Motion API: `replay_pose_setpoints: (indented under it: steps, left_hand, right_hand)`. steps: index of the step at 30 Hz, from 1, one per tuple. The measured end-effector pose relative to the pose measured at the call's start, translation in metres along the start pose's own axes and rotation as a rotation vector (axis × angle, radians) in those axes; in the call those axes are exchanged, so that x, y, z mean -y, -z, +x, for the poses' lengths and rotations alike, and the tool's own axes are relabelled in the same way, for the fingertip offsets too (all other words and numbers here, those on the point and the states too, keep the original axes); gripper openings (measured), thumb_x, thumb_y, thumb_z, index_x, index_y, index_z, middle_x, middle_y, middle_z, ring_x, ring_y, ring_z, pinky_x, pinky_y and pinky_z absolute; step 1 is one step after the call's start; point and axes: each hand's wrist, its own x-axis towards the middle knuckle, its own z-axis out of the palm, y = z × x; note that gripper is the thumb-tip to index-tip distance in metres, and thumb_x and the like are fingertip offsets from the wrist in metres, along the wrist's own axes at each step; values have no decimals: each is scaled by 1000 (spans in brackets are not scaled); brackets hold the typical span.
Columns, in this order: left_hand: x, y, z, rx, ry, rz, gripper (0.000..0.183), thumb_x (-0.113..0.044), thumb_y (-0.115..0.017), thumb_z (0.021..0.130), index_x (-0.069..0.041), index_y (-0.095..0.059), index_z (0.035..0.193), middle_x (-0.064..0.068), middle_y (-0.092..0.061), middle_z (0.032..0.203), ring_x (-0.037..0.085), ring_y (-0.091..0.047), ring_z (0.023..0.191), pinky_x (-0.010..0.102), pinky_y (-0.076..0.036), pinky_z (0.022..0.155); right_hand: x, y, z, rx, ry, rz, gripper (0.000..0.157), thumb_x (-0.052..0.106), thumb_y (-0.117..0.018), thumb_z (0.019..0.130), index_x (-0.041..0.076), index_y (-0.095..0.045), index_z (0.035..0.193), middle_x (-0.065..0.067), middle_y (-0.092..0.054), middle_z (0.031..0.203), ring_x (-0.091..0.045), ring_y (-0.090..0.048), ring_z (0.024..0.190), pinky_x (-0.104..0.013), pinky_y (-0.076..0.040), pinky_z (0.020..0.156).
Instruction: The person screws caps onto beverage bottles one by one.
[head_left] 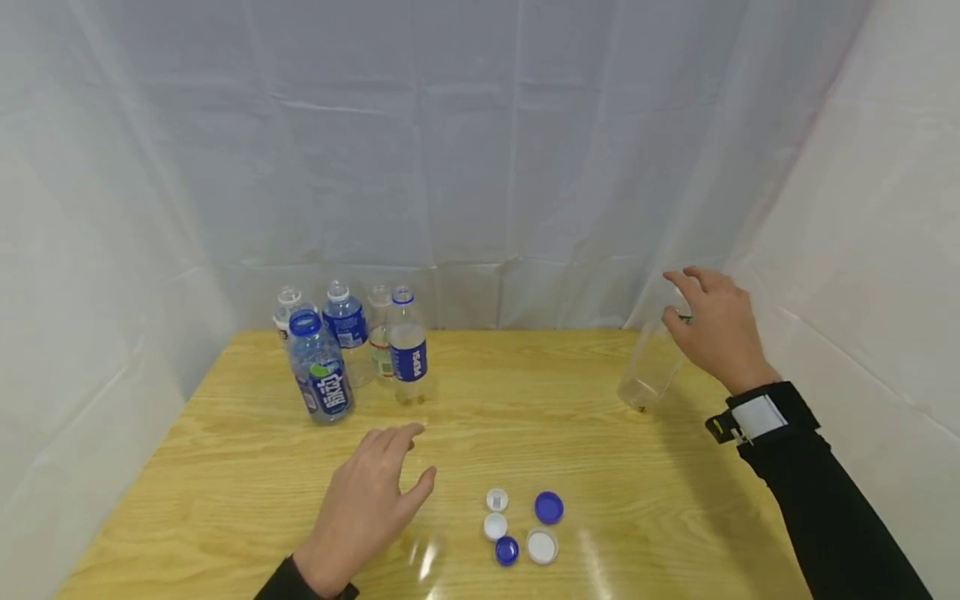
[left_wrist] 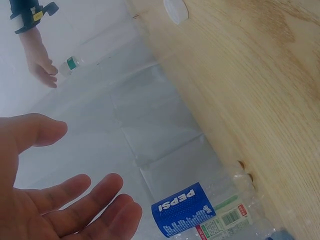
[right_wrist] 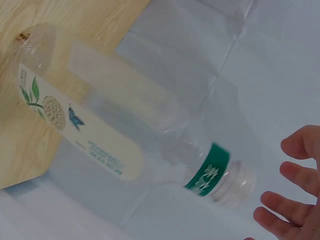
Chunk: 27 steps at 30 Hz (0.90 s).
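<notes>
A clear bottle point(head_left: 643, 371) with a pale label and a green neck band point(right_wrist: 207, 170) stands at the table's back right, its mouth uncapped. My right hand point(head_left: 716, 329) is by the bottle's top, fingers spread; in the right wrist view a gap separates the fingertips point(right_wrist: 272, 200) from the bottle mouth point(right_wrist: 240, 185). Over the front left of the table hovers my left hand point(head_left: 367, 496), holding nothing, its thumb and fingers apart. Beyond it stand several uncapped bottles, among them a Pepsi bottle point(head_left: 408, 358) and a blue-tinted bottle with a purple label point(head_left: 326, 387).
Several loose caps lie at the front middle, including a large blue cap point(head_left: 549, 507), a large white cap point(head_left: 542, 546) and a small blue cap point(head_left: 507, 550). White sheeting point(head_left: 480, 167) hangs behind the wooden table point(head_left: 510, 400) and along both sides.
</notes>
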Motion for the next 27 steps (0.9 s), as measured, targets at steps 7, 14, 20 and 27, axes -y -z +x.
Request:
replay_pose_setpoints:
  steps: [7, 14, 20, 27]
  left_hand:
    - [1, -1, 2, -3, -2, -5, 51, -31, -79, 86, -9, -64, 130, 6, -71, 110, 18, -65, 99, 37, -59, 76]
    - [2, -2, 3, 5, 2, -6, 50, -31, -78, 88, -9, -64, 130, 6, -70, 110, 19, -65, 100, 38, -59, 77]
    - [2, -3, 3, 12, 7, -7, 50, -32, -78, 88, -9, -64, 130, 5, -71, 110, 19, -65, 100, 38, -58, 77]
    - [1, -4, 3, 5, 4, -5, 50, -31, -78, 88, -8, -64, 130, 5, -71, 109, 19, -65, 99, 38, -58, 76]
  right_hand:
    - [39, -1, -6, -101, 147, 90, 38, 10, -66, 93, 4, -64, 131, -24, -59, 133, -47, -52, 120, -67, -40, 97]
    - [79, 0, -18, -48, 240, 231, 38, 10, -70, 92, 3, -66, 130, -20, -64, 128, -40, -59, 117, -58, -50, 94]
    - [105, -3, -30, 40, 245, 323, 38, 16, -69, 95, 4, -65, 131, -15, -66, 130, -35, -62, 119, -53, -54, 94]
    - [126, -4, -44, 127, 245, 356, 39, 20, -69, 96, 9, -64, 134, -8, -65, 133, -29, -61, 124, -48, -53, 100]
